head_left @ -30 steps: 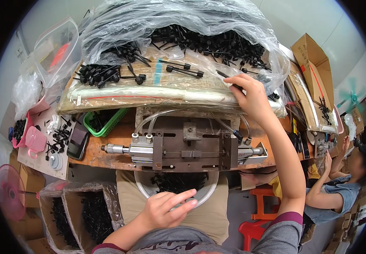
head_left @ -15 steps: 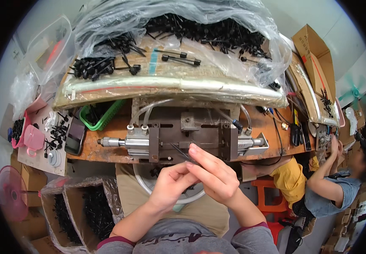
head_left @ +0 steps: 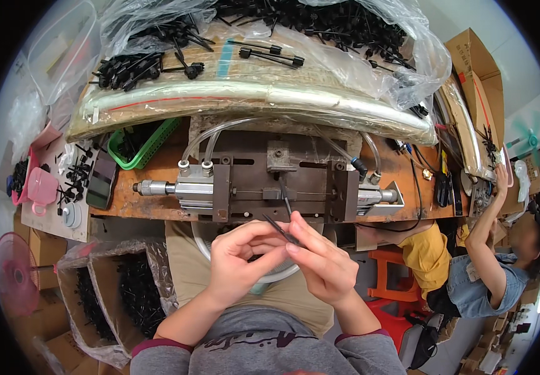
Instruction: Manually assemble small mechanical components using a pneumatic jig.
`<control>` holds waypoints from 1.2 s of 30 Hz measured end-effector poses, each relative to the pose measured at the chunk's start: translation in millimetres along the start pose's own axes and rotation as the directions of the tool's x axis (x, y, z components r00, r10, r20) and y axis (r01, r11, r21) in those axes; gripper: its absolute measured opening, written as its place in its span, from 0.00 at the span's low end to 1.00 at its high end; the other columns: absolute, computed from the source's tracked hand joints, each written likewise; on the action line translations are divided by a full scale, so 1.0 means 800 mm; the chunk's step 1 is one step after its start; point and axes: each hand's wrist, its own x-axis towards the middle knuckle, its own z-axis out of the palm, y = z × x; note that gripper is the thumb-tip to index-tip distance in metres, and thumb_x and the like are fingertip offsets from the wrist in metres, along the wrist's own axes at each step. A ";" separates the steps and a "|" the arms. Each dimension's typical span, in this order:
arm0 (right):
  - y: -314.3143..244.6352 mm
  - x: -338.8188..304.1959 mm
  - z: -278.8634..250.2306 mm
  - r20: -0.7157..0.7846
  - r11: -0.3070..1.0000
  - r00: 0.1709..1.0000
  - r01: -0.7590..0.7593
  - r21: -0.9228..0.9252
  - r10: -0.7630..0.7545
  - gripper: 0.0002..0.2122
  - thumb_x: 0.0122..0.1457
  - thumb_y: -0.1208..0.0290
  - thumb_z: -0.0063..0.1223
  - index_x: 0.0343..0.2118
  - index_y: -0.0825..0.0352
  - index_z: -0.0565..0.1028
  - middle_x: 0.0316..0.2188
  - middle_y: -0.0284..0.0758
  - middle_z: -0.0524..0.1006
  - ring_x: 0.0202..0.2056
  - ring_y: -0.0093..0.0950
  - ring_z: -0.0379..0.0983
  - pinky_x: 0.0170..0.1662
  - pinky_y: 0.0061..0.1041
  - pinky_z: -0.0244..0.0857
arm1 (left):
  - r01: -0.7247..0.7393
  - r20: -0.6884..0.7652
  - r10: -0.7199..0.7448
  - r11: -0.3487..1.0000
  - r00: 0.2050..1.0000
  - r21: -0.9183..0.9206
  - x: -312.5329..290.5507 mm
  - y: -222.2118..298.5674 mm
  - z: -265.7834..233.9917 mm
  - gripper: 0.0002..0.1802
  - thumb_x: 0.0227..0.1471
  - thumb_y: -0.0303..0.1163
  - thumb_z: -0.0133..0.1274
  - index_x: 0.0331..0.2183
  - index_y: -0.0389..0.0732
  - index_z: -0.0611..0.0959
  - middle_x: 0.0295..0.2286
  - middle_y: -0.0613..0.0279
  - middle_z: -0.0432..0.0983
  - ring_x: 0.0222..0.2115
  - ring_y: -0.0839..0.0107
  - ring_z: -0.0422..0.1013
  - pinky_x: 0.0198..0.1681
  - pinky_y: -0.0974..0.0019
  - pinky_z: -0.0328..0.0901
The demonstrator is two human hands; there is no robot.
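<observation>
Above my lap, my left hand (head_left: pixel 243 257) and my right hand (head_left: pixel 325 262) meet, fingers pinched together. Between their fingertips is a thin black plastic stem (head_left: pixel 278 227), tilted; its lower end is hidden by the fingers. A second dark stem (head_left: pixel 287 199) rises from my right fingertips toward the small block (head_left: pixel 275 194) at the middle of the metal fixture (head_left: pixel 245 206). Whether my right hand grips that second stem or it rests in the fixture, I cannot tell. Metal cylinders (head_left: pixel 195 194) with clear air hoses flank the fixture.
Behind the fixture, a plastic-wrapped board (head_left: pixel 245 94) bears a heap of black stemmed parts (head_left: pixel 345 28). A green basket (head_left: pixel 157 145) stands left on the bench. Lined cartons (head_left: pixel 104 300) of black parts are at lower left. A co-worker (head_left: pixel 489 275) works at right.
My hands have shifted slightly, with fingers spread a little further apart around the stem. A second stem now shows above my right fingertips. The view has tilted, and the co-worker's arm reaches higher.
</observation>
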 end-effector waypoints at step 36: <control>-0.004 -0.038 0.003 -0.349 0.946 0.882 -0.270 0.177 0.317 0.16 0.61 0.88 0.47 0.52 0.77 0.71 0.53 0.59 0.69 0.54 0.52 0.70 0.52 0.42 0.73 | -0.460 0.475 0.156 -0.125 0.866 0.879 0.021 0.004 -0.006 0.14 0.44 0.25 0.60 0.37 0.35 0.83 0.51 0.54 0.75 0.28 0.67 0.76 0.36 0.67 0.71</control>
